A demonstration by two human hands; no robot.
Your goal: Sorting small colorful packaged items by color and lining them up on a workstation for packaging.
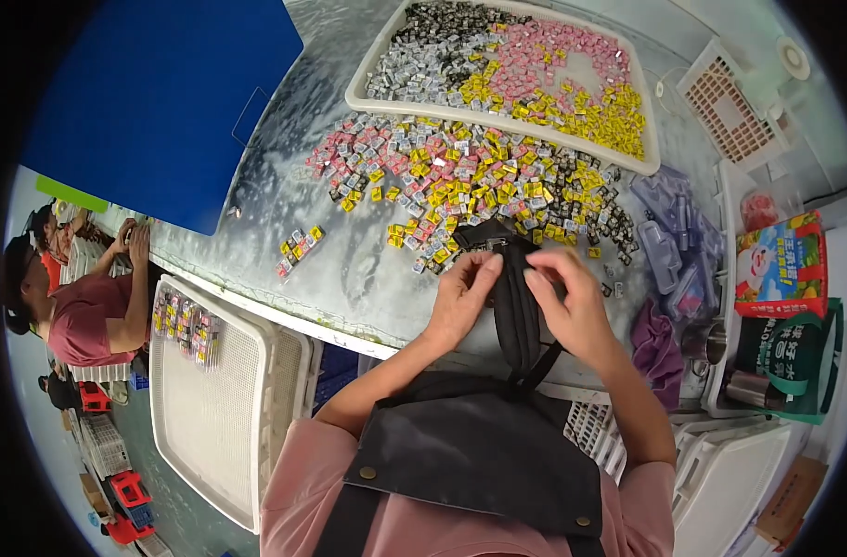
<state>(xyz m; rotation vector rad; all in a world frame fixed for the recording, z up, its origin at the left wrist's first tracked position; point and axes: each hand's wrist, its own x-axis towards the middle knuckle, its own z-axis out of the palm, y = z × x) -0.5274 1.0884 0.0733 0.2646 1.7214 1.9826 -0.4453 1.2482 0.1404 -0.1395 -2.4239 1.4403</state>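
In front of my chest hangs a narrow black zippered pouch with a strap, held upright over the table's near edge. My left hand is closed at its upper left side, thumb and finger pinched by the zipper. On the opposite side my right hand has its fingers bent against the pouch's upper edge. What lies inside the pouch cannot be seen. Just beyond it spreads a loose heap of small pink, yellow, grey and black blocks. One small cluster of blocks sits apart to the left.
A white tray of colour-sorted blocks stands at the back. Clear plastic pieces, a purple cloth and a metal cup lie right. A blue panel rises left, above a white mesh tray. Another person works far left.
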